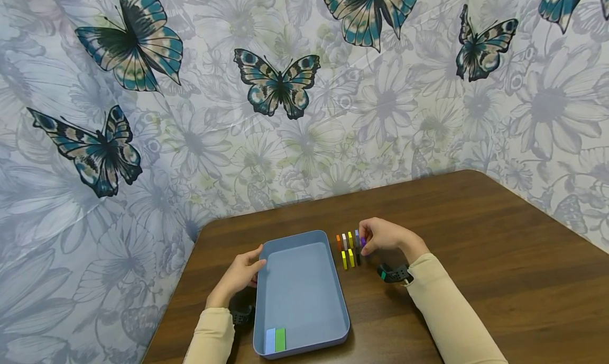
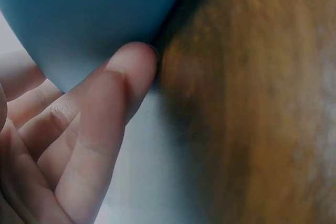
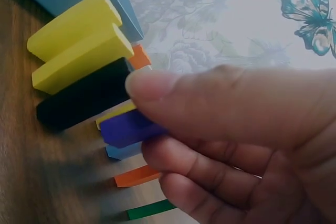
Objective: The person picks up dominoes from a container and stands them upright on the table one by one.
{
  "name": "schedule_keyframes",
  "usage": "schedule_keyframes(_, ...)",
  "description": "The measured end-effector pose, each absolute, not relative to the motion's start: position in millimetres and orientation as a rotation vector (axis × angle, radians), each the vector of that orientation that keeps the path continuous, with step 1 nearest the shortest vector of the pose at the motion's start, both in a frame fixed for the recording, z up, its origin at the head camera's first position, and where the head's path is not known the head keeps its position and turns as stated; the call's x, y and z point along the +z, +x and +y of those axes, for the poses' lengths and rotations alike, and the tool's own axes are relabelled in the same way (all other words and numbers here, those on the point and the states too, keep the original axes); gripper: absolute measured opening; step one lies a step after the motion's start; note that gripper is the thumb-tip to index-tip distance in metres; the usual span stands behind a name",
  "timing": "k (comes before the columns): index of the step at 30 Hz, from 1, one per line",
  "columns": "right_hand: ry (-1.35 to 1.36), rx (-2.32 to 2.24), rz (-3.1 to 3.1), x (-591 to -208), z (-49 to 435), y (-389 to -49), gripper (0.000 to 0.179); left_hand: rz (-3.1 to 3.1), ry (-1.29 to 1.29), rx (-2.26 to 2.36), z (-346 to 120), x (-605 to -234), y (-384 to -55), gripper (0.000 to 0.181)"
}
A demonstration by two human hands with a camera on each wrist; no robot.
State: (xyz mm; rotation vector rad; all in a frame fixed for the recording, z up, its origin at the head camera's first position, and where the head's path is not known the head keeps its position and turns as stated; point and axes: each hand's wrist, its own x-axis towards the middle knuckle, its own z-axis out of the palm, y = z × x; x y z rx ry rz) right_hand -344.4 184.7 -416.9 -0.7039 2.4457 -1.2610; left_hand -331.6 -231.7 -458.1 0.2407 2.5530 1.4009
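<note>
My right hand pinches a purple domino block between thumb and fingers, above the dark table. Close to the thumb tip stands a black block. Two yellow blocks stand beside the black one in the right wrist view. Farther back are orange, white, yellow and blue blocks, partly hidden by my hand; a green block shows below the fingers. My left hand grips the left side of a blue-grey tray, thumb at its rim. Inside, a light blue block and a green one lie side by side in the near left corner.
The wooden table reaches back to a wall covered with flower and butterfly print. The blocks stand in two short rows just right of the tray. A dark band sits on my right wrist.
</note>
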Motion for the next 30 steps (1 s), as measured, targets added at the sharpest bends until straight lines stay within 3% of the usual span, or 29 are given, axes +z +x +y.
schedule_keyframes(30,-0.634,-1.072,2.586,-428,176,-344,0.031,2.565,0.262,1.392,-233,-460,-334,0.061)
